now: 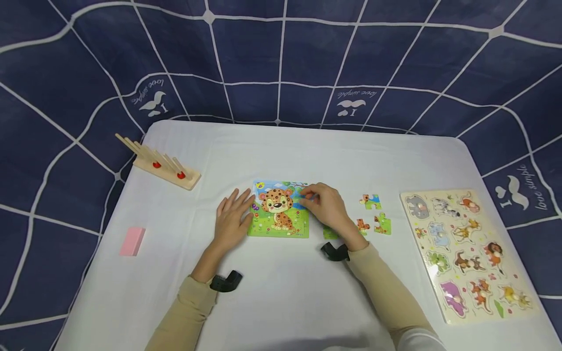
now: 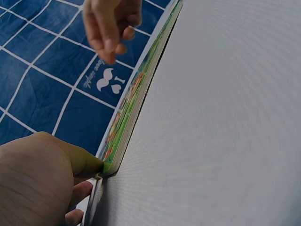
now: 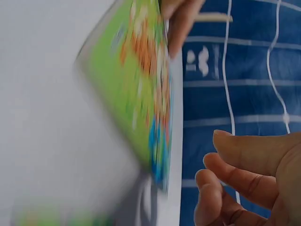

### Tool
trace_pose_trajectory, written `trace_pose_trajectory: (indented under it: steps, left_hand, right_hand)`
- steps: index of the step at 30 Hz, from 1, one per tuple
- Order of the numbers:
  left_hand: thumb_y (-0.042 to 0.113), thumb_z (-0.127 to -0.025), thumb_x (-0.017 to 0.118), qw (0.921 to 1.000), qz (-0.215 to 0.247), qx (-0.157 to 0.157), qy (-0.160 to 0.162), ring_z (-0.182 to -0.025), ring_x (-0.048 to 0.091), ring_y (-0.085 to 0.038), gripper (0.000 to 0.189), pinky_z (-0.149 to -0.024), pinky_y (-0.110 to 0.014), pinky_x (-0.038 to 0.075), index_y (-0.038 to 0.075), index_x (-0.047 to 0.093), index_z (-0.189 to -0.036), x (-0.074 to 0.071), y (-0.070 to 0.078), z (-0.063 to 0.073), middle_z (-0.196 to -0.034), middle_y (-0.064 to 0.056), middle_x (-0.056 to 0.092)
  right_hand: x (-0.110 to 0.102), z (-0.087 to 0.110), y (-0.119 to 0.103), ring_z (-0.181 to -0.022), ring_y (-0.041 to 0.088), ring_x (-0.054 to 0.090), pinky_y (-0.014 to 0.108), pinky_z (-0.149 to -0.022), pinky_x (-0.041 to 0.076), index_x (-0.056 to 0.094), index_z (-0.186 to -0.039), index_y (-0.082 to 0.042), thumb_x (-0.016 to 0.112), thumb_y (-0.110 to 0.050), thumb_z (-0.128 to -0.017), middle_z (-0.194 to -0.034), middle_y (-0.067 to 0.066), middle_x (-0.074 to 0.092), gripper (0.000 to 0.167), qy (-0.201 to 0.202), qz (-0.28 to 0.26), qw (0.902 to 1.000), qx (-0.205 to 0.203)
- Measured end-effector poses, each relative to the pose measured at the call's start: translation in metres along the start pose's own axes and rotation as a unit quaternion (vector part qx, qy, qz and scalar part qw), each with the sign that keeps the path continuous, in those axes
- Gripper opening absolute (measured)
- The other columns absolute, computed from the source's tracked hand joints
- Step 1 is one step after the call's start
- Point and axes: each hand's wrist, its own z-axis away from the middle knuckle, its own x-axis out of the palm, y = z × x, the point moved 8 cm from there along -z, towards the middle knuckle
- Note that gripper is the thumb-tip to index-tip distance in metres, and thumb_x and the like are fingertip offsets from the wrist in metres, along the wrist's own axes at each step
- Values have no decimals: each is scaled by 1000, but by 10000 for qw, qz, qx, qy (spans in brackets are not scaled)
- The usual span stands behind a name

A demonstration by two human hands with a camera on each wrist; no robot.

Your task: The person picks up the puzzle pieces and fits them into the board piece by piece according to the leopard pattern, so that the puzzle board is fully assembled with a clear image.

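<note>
A jigsaw puzzle with a spotted leopard cub on green grass lies at the table's middle. Spread along its left side is my left hand, flat and long-fingered on the cloth; the left wrist view has its thumb at the board's corner. Over the upper right part of the puzzle hovers my right hand, fingers bent and thumb near the index finger. In the right wrist view, a gap shows between the fingers and thumb, with nothing held. Loose puzzle pieces lie right of that hand, one partly hidden by its wrist.
A wooden peg stand with red rings is at the back left, and a pink block lies left of my left hand. On the right lies a large animal knob board. A dark blue checked curtain surrounds the white table.
</note>
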Motion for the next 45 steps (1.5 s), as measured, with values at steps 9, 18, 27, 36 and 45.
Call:
trace_pose_trajectory:
  steps: [9, 18, 27, 36, 45]
  left_hand:
    - [16, -94, 53, 10000, -23, 18, 38, -150, 17, -31, 48, -119, -54, 3, 7, 51, -142, 0, 0, 0, -156, -8, 38]
    - [16, -95, 53, 10000, -8, -15, -8, -151, 16, -30, 48, -120, -53, 3, 8, 50, -142, 1, -1, 0, -157, -7, 37]
    - [15, -95, 54, 10000, 19, -49, -5, -151, 16, -30, 48, -120, -54, 2, 8, 50, -142, 2, -1, 0, -157, -7, 37]
    - [14, -94, 55, 10000, 63, -55, -16, -151, 15, -30, 48, -120, -54, 2, 8, 51, -142, 3, -2, 0, -157, -7, 37]
    - [15, -95, 55, 10000, 8, -54, 9, -151, 15, -30, 48, -120, -54, 2, 8, 51, -142, 2, -1, 0, -157, -7, 37]
  right_hand:
    - [-70, 30, 72, -82, 23, 59, 22, -66, 44, 69, -115, -2, 73, -10, -87, -101, 16, 65, 29, 599, -61, 9953, 759]
    - [-120, 54, 118, -91, 25, 56, 18, -65, 42, 62, -127, -2, 69, -15, -90, -114, 22, 62, 39, 1194, 14, 9828, 1406]
    - [-126, 58, 131, -93, 23, 54, 21, -69, 41, 60, -130, -3, 68, -19, -92, -117, 22, 61, 42, 1166, 7, 9780, 1728]
    - [-119, 56, 137, -89, 20, 53, 18, -65, 42, 59, -130, -2, 69, -15, -90, -115, 21, 61, 44, 1028, -56, 9762, 1911]
    - [-106, 53, 145, -87, 20, 52, 21, -66, 43, 55, -133, 0, 71, -17, -88, -115, 21, 60, 51, 554, 66, 9786, 1978]
